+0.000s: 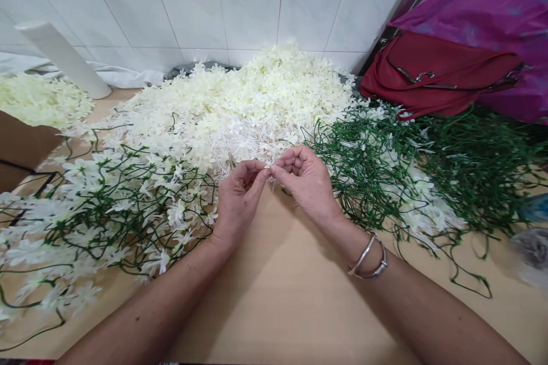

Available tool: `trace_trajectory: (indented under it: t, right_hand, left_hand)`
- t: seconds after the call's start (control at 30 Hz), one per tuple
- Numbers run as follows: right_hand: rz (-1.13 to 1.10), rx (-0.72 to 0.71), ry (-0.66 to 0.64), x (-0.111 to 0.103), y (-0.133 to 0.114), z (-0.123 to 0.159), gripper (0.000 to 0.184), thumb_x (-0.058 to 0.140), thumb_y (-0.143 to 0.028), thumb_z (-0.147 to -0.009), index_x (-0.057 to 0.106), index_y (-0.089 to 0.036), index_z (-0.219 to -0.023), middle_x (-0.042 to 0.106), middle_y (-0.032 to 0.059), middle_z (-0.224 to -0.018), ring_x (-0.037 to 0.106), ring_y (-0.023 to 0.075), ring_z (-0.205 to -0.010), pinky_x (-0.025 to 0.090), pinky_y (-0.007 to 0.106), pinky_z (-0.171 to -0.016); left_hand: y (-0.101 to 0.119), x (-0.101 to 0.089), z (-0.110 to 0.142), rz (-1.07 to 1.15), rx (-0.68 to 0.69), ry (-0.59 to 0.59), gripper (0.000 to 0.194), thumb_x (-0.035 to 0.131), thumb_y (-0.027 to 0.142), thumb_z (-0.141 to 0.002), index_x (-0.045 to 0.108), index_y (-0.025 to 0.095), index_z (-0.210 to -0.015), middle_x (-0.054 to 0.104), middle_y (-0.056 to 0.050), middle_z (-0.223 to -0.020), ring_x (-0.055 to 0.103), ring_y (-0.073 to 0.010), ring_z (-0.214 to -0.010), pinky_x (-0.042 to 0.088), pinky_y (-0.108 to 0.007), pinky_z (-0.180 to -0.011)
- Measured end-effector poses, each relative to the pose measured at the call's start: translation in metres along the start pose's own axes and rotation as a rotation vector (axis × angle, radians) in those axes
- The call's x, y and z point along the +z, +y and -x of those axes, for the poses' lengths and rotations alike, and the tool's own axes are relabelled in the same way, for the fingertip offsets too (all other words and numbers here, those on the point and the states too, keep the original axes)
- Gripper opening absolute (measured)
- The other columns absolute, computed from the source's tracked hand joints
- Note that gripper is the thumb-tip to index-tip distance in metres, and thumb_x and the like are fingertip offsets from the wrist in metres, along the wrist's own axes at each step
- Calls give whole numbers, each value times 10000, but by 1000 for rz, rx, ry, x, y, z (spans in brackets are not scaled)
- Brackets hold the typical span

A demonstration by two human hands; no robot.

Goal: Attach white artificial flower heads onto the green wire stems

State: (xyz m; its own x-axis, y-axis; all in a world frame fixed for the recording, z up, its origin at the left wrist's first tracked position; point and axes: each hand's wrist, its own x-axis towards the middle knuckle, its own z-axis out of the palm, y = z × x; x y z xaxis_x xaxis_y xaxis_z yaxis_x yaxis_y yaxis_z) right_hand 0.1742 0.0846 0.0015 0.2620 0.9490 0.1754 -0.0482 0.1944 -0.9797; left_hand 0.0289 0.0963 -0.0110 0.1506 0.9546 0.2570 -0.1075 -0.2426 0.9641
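L hand [235, 202]: pinched narrow on tiny whitish flower pc [268, 166], material unclear.
R hand [310, 185]: pinching same pc.
Pc loc: between hands, over pale wood table [274, 302].
Drop risk: v. small, could slip & get lost in cream fabric-like petal heap [291, 82].
Snag risk: thin silver metal bangles [380, 269] might catch thin green stems [363, 188], R.
Obstacles: white-flower/green-stem tangle [175, 214] L; soft red bag [454, 68] far R.
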Motion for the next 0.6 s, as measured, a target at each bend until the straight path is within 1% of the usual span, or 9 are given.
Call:
trace_trajectory:
  t: [0.1,0.17,0.2,0.27,0.33,0.4,0.47,0.53,0.6]
  right_hand:
    - [46,-75,-11,-2,3,-3,291,821,-233,-757,637,-224,-982,683,-19,-866,654,131,-784,550,287,-785]
    - [82,-101,-38,-3,5,-4,308,812,-251,-783,688,-233,-1065,684,4,-959,646,139,-818,551,299,-801]
    - [103,-119,-55,-4,5,-5,285,801,-261,-802,712,-242,-1072,681,13,-997,640,142,-822,550,305,-799]
    - [143,-185,-75,-4,5,-5,157,777,-268,-837,757,-254,-992,679,29,-1032,637,154,-840,543,316,-792]
    - [167,-263,-70,-4,4,-5,20,767,-254,-856,772,-256,-875,687,40,-1028,653,179,-920,536,328,-815]
    - [152,-291,-68,-5,3,-4,35,773,-250,-860,775,-263,-828,704,45,-1047,663,203,-1009,538,342,-852]
    - [104,-249,-85,-7,4,-5,35,780,-278,-867,778,-271,-833,724,39,-1057,672,208,-1020,543,358,-888]
    - [38,-160,-99,-10,7,-7,67,798,-331,-865,774,-276,-835,742,24,-1017,678,193,-952,545,357,-891]
    - [-34,-57,-100,-12,10,-10,127,833,-393,-843,770,-282,-843,743,5,-933,673,177,-871,547,344,-863]
  left_hand:
    - [0,0,-1,51,2,11,154,778,319,-889,710,186,-929,741,-20,-896,681,-135,-838,547,-230,-797]
    - [1,0,-2,81,0,16,162,784,324,-886,706,190,-933,735,-17,-900,688,-137,-852,557,-238,-816]
    - [2,0,-2,99,-7,9,167,786,327,-886,702,192,-938,735,-16,-907,693,-139,-862,562,-242,-830]
    - [4,1,-1,142,-32,-18,182,787,340,-889,693,195,-947,740,-14,-914,706,-140,-876,570,-250,-858]
    - [5,2,-1,175,-61,-47,208,788,364,-891,679,199,-958,745,-11,-899,717,-139,-876,575,-256,-875]
    - [5,2,0,173,-62,-67,223,783,382,-900,665,207,-971,748,-8,-882,728,-145,-883,581,-270,-892]
    - [4,2,0,138,-29,-82,201,763,376,-922,665,214,-989,754,-18,-909,742,-164,-924,585,-298,-928]
    - [2,1,2,89,17,-87,159,730,354,-951,677,216,-1012,762,-37,-974,757,-189,-983,590,-329,-965]
    - [1,0,3,31,54,-80,138,691,332,-981,684,219,-1059,766,-54,-1053,769,-210,-1025,599,-348,-975]
